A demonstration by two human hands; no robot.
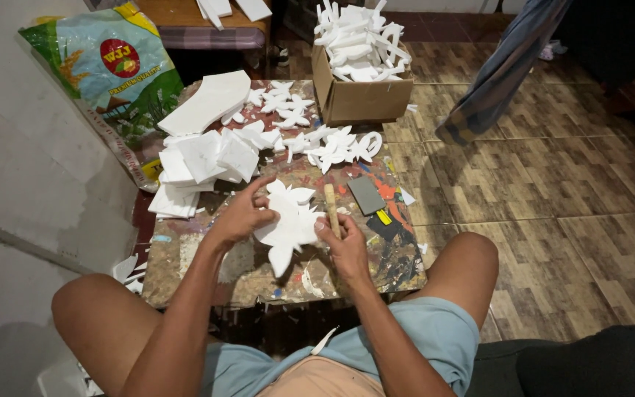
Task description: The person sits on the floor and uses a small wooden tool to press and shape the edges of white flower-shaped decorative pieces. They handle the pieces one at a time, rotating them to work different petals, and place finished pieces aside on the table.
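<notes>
Head view, looking down at low paint-stained table (pixel 207 257) between bare knees. Left hand (pixel 240 217) pinching left edge of white foam cutout (pixel 292 224), thumb and index raised over upper lobe, other fingers curled under. Right hand (pixel 343 246) closed round wooden-handled tool (pixel 330 206), handle upright, pressed against right edge of same cutout; blade end hidden, can't tell tip shape. Hands apart, one each side of cutout, both gripping. Cutout leaf- or flower-like, lobed, pointed stem down, held just above table centre, tilted slightly.

Behind hands: stack of square white foam sheets (pixel 200 162) at left, some fanned, some hanging over table edge. Larger curved foam slab (pixel 207 103) leaning beyond stack. Scattered small finished cutouts (pixel 332 147) across far half of table. Grey rectangular block (pixel 366 195) lying flat just right of tool. Cardboard box (pixel 361 95) at far right corner, piled over brim with white foam pieces. Green and blue printed sack (pixel 112 73) against wall at left. Wood-pattern tile floor (pixel 553 184) at right, striped cloth (pixel 501 66) hanging at upper right. Foam scraps on floor by left knee. Light blue shorts (pixel 435 331) at bottom of frame
</notes>
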